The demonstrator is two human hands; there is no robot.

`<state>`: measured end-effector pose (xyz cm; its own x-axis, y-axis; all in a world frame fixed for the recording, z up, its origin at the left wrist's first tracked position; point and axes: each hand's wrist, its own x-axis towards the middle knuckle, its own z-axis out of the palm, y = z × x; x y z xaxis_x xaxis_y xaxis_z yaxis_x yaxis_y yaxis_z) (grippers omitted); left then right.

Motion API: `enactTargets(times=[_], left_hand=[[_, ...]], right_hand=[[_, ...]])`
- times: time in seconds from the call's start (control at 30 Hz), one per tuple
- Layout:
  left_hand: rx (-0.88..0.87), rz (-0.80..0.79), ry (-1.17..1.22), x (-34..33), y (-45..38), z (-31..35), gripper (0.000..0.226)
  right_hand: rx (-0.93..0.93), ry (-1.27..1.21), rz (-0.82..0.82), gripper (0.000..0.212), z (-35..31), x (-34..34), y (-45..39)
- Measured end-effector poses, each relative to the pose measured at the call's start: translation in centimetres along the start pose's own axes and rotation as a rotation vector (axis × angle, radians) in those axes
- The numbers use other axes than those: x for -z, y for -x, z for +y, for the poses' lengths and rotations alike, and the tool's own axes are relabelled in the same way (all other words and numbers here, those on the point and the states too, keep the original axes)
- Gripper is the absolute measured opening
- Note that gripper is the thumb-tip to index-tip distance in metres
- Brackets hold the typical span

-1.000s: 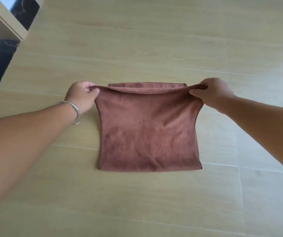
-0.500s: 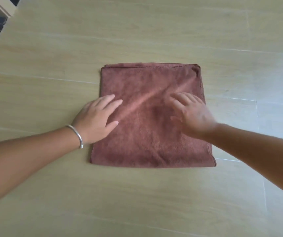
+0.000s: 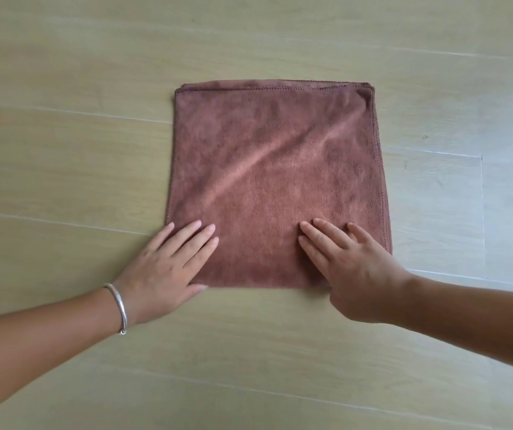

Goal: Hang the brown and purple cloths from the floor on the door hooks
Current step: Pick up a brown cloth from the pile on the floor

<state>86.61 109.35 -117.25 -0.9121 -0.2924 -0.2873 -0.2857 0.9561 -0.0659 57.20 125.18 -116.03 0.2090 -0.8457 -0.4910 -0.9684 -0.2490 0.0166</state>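
Both palms lie flat with straight fingers on the near edge of a folded brown cloth (image 3: 276, 187), neither one grasping it: the left hand (image 3: 168, 268) presses the near-left corner, partly on the wood-look floor (image 3: 62, 150), while the right hand (image 3: 351, 268) presses the near-right part, seen from the single head-worn camera. A silver bangle (image 3: 120, 308) circles the left wrist. Square and doubled, the cloth rests on the floor with its stitched open edges along the far side and its fold nearest the person; a soft diagonal crease crosses its nap. It looks light, limp and plush, likely to sag and unfold once lifted, so pinching the two far corners, or gathering one corner for a hook, seems the surest hold. No purple cloth, door or hooks appear in view.
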Motion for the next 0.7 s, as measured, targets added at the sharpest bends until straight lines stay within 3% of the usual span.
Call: enactTargets(times=[0.07,0.2,0.43,0.7], left_hand=[[-0.002,0.032,-0.007,-0.1,-0.1,0.1,0.057],[0.028,-0.008,0.013,0.3,-0.5,0.7,0.064],[0.313,-0.406,0.069,6.0,-2.5,0.7,0.070],[0.383,-0.366,0.194,21.0,0.6,-1.0,0.079]], right_hand=[[-0.050,0.031,-0.018,0.070,-0.3,-0.4,0.0],[-0.139,0.029,-0.049,0.061,-1.3,-0.7,-0.6],[-0.333,-0.299,0.040,0.045,0.5,4.6,1.7],[-0.415,-0.336,0.075,0.034,2.7,18.1,10.1]])
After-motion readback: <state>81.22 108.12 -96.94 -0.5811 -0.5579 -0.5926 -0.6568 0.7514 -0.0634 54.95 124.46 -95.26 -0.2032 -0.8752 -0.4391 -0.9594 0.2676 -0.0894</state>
